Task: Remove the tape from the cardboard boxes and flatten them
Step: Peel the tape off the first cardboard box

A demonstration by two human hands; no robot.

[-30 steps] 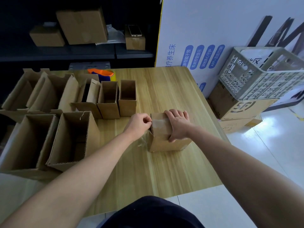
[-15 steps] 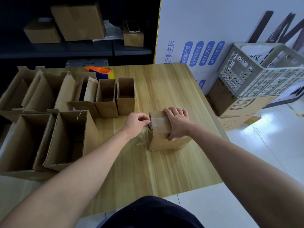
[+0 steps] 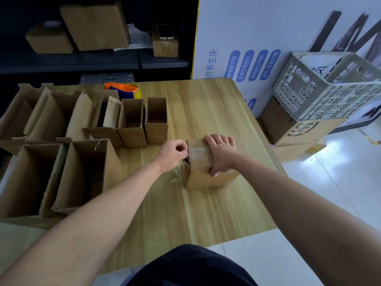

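Note:
A small closed cardboard box [image 3: 203, 178] stands on the wooden table [image 3: 206, 213], with clear tape [image 3: 196, 151] running across its top. My right hand [image 3: 221, 154] lies flat over the box's top right and grips its near side. My left hand [image 3: 172, 154] pinches the tape at the box's top left edge. A crumpled loose strip of clear tape [image 3: 176, 175] hangs down from under that hand beside the box's left side.
Several open, empty cardboard boxes [image 3: 82, 174] crowd the table's left half. An orange and blue tape dispenser [image 3: 123, 89] stands behind them. On the floor at right, a grey plastic crate [image 3: 329, 89] rests on cardboard boxes [image 3: 296, 131]. Dark shelves behind hold more boxes and a phone [image 3: 164, 31].
Both hands stay on the small box. My left fingers have shifted slightly along the top left edge, working at the tape. The view has dipped a little.

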